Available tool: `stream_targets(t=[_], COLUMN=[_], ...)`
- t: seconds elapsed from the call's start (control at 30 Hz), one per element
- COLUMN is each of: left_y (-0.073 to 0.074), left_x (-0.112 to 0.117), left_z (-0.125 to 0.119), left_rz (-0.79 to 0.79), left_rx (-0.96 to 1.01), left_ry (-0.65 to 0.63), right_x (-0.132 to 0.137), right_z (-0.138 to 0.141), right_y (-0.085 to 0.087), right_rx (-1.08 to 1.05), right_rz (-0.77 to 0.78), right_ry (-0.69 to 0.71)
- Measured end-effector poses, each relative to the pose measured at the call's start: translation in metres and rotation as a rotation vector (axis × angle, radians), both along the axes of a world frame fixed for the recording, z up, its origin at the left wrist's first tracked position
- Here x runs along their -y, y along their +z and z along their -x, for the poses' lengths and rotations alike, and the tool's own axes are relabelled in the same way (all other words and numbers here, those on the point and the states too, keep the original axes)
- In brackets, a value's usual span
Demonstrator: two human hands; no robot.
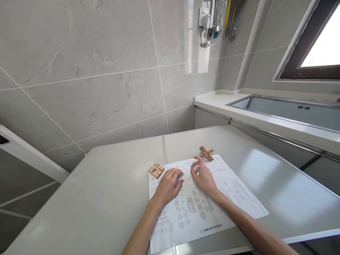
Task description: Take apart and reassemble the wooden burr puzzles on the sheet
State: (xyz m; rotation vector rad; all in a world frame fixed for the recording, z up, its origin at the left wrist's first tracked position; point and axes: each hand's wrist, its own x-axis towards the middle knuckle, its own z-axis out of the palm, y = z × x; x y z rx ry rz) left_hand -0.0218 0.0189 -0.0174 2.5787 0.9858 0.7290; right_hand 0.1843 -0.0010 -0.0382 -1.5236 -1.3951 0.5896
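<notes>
A large white paper sheet printed with small line drawings lies on the table. My left hand rests on its left half, fingers loosely curved and thumb apart, with nothing in it. Just beyond those fingers, at the sheet's upper left corner, sits a flat square of wooden puzzle blocks with a gap in its middle. My right hand is over the upper middle of the sheet, empty, its thumb and fingers curved and apart. Its topmost finger reaches towards a cross-shaped set of wooden puzzle pieces; whether they touch I cannot tell.
The table is pale and glossy, with a seam running to its far edge. Behind it rises a grey tiled wall. To the right is a counter with a steel sink. A socket with cables hangs above.
</notes>
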Motion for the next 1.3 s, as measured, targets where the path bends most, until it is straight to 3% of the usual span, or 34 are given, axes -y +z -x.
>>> stream_targets(t=[0.13, 0.3, 0.67, 1.03, 1.3], left_y=[0.001, 0.000, -0.001, 0.001, 0.005], left_x=[0.000, 0.000, -0.001, -0.001, 0.002], left_z=[0.001, 0.001, 0.002, 0.002, 0.001], left_rz=[0.006, -0.001, -0.024, -0.016, -0.013], left_rx=[-0.003, -0.008, 0.002, -0.008, -0.005], left_ry=[0.005, 0.007, 0.008, 0.005, 0.005], right_x=[-0.007, -0.011, -0.013, -0.016, -0.016], right_z=[-0.012, -0.023, -0.030, -0.031, -0.024], right_y=[0.004, 0.007, 0.007, 0.000, 0.001], right_rx=[-0.123, -0.287, -0.364, -0.265, -0.333], right_rz=[0.019, 0.117, 0.183, 0.137, 0.030], right_ry=[-0.098, -0.100, -0.136, -0.124, -0.114])
